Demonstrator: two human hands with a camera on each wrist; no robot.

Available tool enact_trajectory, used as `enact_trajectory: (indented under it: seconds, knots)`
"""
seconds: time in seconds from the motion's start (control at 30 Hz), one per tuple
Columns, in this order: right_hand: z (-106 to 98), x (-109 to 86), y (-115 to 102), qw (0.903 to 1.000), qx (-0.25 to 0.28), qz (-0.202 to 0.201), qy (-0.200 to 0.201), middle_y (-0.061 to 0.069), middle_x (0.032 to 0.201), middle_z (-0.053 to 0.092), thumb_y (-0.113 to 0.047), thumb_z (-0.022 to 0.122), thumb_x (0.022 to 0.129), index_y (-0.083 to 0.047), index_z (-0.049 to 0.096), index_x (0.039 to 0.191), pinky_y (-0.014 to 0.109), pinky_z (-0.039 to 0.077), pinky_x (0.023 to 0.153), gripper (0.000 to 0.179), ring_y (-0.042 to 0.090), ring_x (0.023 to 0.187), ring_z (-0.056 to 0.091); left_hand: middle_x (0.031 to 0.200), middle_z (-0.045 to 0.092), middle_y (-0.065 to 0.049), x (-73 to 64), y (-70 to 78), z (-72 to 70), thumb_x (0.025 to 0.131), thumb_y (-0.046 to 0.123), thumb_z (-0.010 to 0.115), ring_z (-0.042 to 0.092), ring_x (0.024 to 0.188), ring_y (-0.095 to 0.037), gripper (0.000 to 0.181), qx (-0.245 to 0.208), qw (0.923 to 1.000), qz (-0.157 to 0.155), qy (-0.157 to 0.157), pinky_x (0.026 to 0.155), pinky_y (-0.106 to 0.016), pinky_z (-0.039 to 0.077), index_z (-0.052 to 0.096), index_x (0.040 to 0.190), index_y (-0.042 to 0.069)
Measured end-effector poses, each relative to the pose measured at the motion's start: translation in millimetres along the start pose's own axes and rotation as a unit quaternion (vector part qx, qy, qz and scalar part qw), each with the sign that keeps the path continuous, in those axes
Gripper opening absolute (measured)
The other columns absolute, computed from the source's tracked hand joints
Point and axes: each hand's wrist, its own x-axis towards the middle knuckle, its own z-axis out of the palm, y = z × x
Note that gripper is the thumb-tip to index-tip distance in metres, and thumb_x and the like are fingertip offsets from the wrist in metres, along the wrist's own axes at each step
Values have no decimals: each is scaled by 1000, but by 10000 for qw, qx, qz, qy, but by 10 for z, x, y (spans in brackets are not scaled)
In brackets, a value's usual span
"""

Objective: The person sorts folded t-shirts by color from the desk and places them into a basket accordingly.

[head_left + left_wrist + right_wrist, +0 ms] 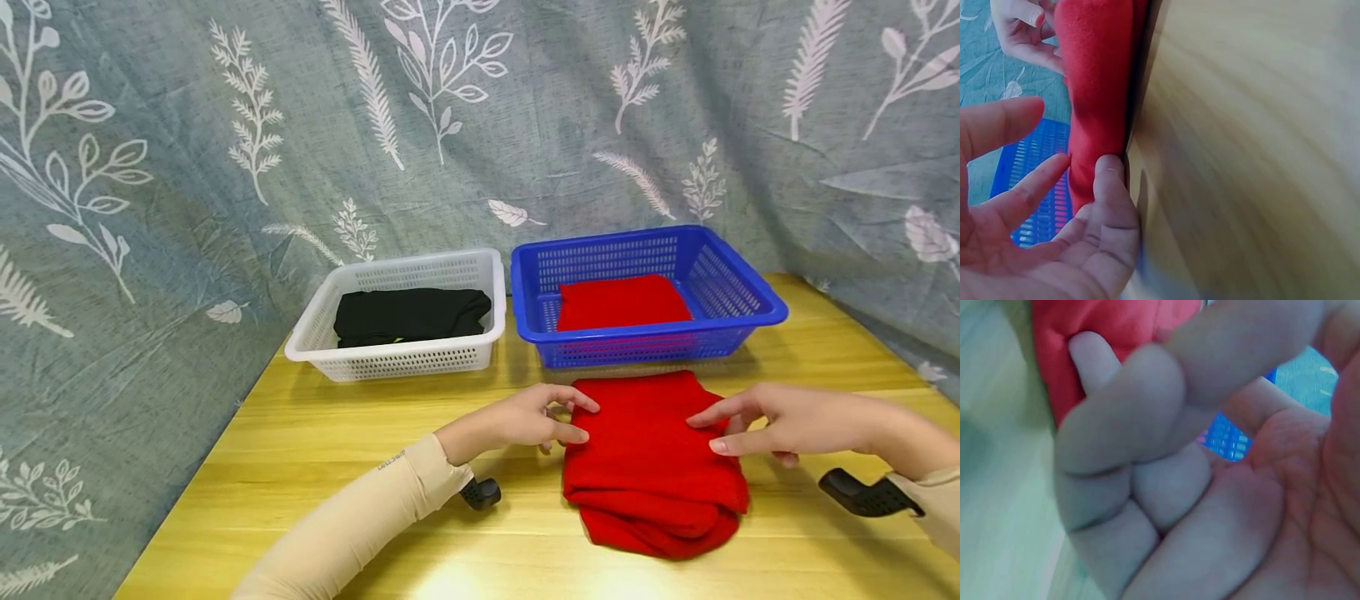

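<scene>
A folded red cloth (645, 450), stacked in soft layers, lies on the wooden table. My left hand (542, 417) is at its left edge, with two digits over the top face in the head view. In the left wrist view, lower fingers (1110, 181) touch the side of the red cloth (1099, 81), while another digit stands off it. From the other side, my right hand (795, 421) reaches over the right edge with relaxed, bent fingers. One fingertip (1092, 353) presses into the fabric in the right wrist view. Neither hand pinches the cloth.
Behind the cloth stands a blue basket (750, 312) with a folded red cloth (622, 302) inside. To its left is a white basket (405, 354) holding folded black cloth (412, 312). A leaf-patterned curtain (465, 125) hangs behind the wooden table (337, 450).
</scene>
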Motion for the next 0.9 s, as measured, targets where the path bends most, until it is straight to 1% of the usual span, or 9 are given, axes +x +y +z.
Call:
enact_trajectory:
  seconds: [0.07,0.33,0.4,0.47,0.53,0.6,0.67,0.73,0.9]
  knots:
    - [50,34,-20,10000,83,-39,3,29,153,57,-19,64,109,6,53,154,27,48,53,53,11,52,45,125,51,-2,-67,-27,-38,99,14,78,55,76,-15,41,26,10000,-14,31,64,-24,51,70,139,16]
    - [202,128,-62,9988,375,-316,-97,34,155,51,-17,62,110,2,52,156,28,50,56,51,13,55,46,132,52,-8,-301,-127,-158,99,11,77,56,73,-18,41,-114,9999,-32,81,66,-25,51,69,139,13]
    - [214,109,-62,9988,340,-336,-61,35,155,50,-17,61,110,-1,53,156,28,51,58,50,13,58,50,132,55,-11,-347,-147,-180,99,10,76,62,77,-18,42,-184,9998,-24,45,69,-26,56,68,140,11]
    - [222,75,-47,9992,193,-362,34,35,155,50,-18,60,111,-4,54,156,29,52,57,48,14,57,50,126,61,-13,-392,-164,-196,100,7,74,67,81,-19,43,-314,9995,-3,-53,74,-30,62,65,142,9]
    - [237,36,-17,9994,70,-296,136,33,148,55,-19,60,111,-7,54,156,29,51,55,47,14,55,48,117,67,-14,-443,-178,-206,101,5,72,71,85,-20,44,-499,9986,-24,-164,80,-35,65,62,143,7]
    - [263,10,22,9995,48,-258,164,31,134,62,-19,59,112,-8,51,158,29,50,53,49,14,53,45,109,70,-14,-492,-188,-211,102,2,69,74,89,-21,45,-744,9967,-91,-300,85,-39,67,59,146,6]
    - [294,-8,59,9997,148,-161,147,22,119,64,-20,58,112,-8,46,161,29,49,51,52,12,51,46,108,71,-14,-529,-187,-205,103,-1,66,74,89,-21,47,-944,9946,-185,-388,88,-40,66,57,148,7]
    - [317,-10,79,9994,347,-12,91,15,110,63,-21,57,113,-9,40,165,28,50,50,57,11,51,49,109,70,-14,-558,-180,-197,102,-2,65,74,90,-22,50,-1138,9922,-259,-437,89,-41,66,55,150,9]
    - [343,42,119,9962,853,158,-24,15,109,66,-24,53,114,-11,28,170,29,54,53,63,11,52,56,109,68,-12,-589,-185,-201,102,1,66,73,93,-23,57,-1522,9863,-372,-507,89,-43,66,51,156,14]
